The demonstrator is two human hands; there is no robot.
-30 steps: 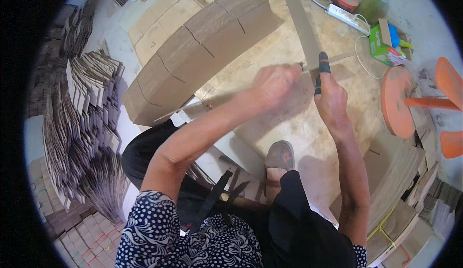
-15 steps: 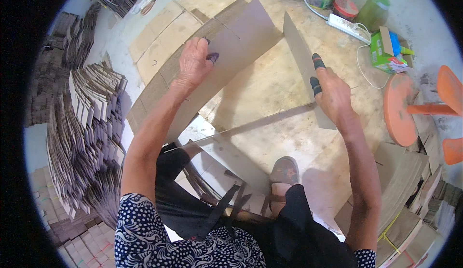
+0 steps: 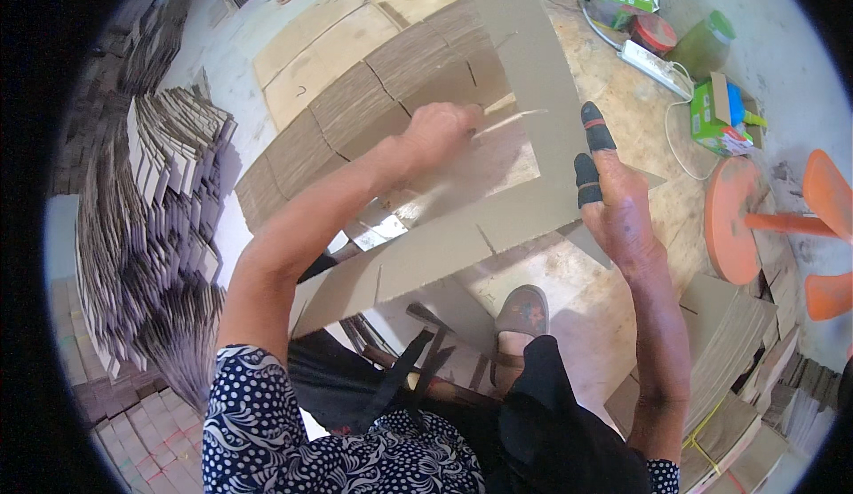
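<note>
My right hand (image 3: 617,196), with dark covers on two fingers, grips grey cardboard strips at their right end. One slotted strip (image 3: 533,67) rises away from me; another slotted strip (image 3: 426,258) crosses in front of my lap toward the left. They meet near my right fingers, but the joint itself is hidden. My left hand (image 3: 444,134) is closed and smeared by motion, beside a row of stacked cardboard strips (image 3: 355,99). A thin pale edge runs from its fingers toward the rising strip; what it holds cannot be made out.
Fanned cardboard piles (image 3: 169,227) stand at left, bundled cardboard (image 3: 729,343) at lower right. An orange stool (image 3: 733,219) lies at right. A power strip (image 3: 653,67), a green box (image 3: 720,116) and jars are at upper right. My shoe (image 3: 522,312) rests below the strips.
My left hand has left the large panel and moved right and slightly down. That slotted panel has swung right toward my right hand, and the crossing strip has tilted its face toward me.
</note>
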